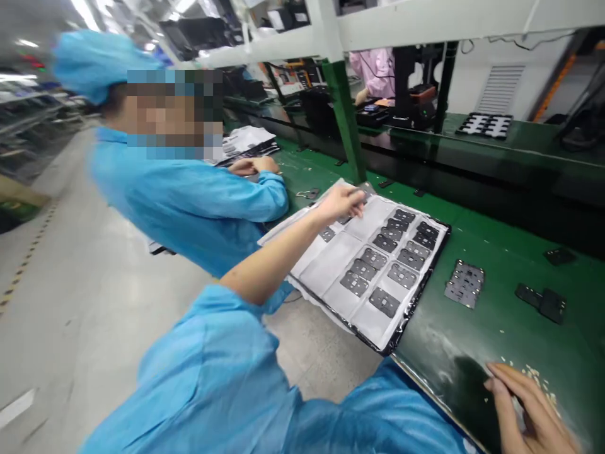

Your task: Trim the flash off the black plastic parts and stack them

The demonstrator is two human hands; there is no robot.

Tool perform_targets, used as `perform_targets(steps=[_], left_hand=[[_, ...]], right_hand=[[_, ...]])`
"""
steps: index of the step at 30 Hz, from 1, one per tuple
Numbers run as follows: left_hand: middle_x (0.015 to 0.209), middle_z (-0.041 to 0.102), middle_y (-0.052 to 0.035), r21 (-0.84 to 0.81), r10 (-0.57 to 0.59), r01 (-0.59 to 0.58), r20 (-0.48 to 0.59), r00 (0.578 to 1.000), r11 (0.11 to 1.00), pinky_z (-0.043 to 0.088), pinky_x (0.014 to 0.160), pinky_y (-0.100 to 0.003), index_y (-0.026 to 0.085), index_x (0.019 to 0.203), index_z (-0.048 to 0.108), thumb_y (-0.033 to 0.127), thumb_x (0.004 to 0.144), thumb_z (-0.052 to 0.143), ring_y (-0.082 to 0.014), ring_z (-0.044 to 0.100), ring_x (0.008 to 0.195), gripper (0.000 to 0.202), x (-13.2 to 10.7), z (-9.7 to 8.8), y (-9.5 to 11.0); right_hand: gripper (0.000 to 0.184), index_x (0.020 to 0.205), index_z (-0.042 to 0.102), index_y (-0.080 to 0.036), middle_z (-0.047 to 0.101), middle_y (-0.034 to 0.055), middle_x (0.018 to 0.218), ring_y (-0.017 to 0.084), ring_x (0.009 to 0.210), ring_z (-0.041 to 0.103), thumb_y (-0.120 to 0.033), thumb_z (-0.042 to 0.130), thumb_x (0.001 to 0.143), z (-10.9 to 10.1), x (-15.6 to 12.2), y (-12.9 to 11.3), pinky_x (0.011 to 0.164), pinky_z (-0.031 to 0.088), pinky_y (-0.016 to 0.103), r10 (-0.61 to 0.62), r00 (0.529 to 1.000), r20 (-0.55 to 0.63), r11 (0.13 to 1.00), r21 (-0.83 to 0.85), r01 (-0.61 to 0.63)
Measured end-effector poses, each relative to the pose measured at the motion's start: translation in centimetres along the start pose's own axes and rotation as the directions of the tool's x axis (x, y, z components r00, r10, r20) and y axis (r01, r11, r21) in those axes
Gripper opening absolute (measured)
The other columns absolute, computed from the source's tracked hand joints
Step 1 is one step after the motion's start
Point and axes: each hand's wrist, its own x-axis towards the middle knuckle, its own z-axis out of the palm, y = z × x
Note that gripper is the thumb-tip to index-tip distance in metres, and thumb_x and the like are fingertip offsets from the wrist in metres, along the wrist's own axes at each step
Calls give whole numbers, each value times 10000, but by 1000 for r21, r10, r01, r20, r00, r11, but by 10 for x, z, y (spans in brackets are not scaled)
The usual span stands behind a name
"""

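Note:
My left hand [341,203] reaches out over the far end of a black tray [416,296] lined with white sheets. Its fingers are curled together on a small dark flat part at the tray's far edge. The tray holds several dark grey flat parts [385,243] in rows and hangs partly over the near edge of the green bench [496,315]. My right hand [529,410] lies flat on the bench at the lower right, fingers stretched out and holding nothing, next to small pale crumbs [536,376].
A co-worker in a blue coat and cap [189,202] leans on the bench to the left, hands by a stack of trays [248,142]. A loose stack of grey parts [464,284] and black pieces [541,301] lie right of my tray. A green post [345,120] stands behind.

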Motion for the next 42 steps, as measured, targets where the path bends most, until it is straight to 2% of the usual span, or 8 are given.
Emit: perform_targets(steps=[2,4,5,8,13,23,37,42], left_hand=[[642,668,-11,62,3,-20,261,965,998,449,524,-214,114,800,668,166,983,772,-122,625,514,217,-47,39,-13],[630,650,19,84,128,-233,636,761,969,445,525,-208,155,784,621,269,1031,703,-115,622,509,283,-98,73,-27],[628,638,30,79,157,-312,731,664,947,440,527,-206,167,780,608,301,1040,671,-109,610,512,299,-121,87,-33],[592,547,51,44,274,-480,773,572,876,366,526,-205,181,750,581,346,1045,609,-92,509,535,340,-165,118,-47],[670,537,36,-37,426,-599,738,524,800,374,610,-234,186,771,585,308,1071,551,-105,471,623,326,-183,153,-65],[744,580,20,-10,400,-648,794,458,762,399,647,-273,215,881,543,324,1123,476,-136,503,648,274,-197,185,-82],[722,559,34,27,293,-580,843,451,814,387,642,-270,223,881,524,346,1121,468,-138,507,643,275,-194,200,-83],[673,533,47,83,300,-621,820,487,779,386,592,-244,229,806,508,344,1094,482,-130,505,588,311,-193,196,-89]], right_hand=[[188,1055,853,-234,842,108,1046,250,771,787,-368,729,1011,2,11,-15,692,642,356,78,996,46,995,66,-81],[255,1166,830,-214,835,113,1079,199,686,747,-391,706,1030,5,24,-31,648,635,322,196,979,55,960,193,-203],[300,1251,804,-214,834,104,1070,182,666,728,-397,683,1046,7,30,-39,630,628,308,243,967,78,928,271,-255],[358,1337,769,-214,718,-1,731,155,581,647,-409,666,1056,9,44,-53,568,568,263,294,943,158,852,404,-334],[269,1074,845,-227,575,-34,621,133,518,515,-406,644,1067,-4,46,-54,532,475,256,312,938,151,840,417,-346],[294,890,795,-231,801,84,957,240,860,731,-368,607,1068,-17,30,-30,732,590,339,367,926,89,803,471,-364],[239,1045,827,-219,773,64,1033,93,525,499,-346,627,1078,-31,19,-14,491,427,264,424,884,198,722,515,-462],[325,908,796,-209,790,69,904,193,774,718,-358,568,1085,-19,28,-18,737,592,310,363,925,111,789,492,-369]])
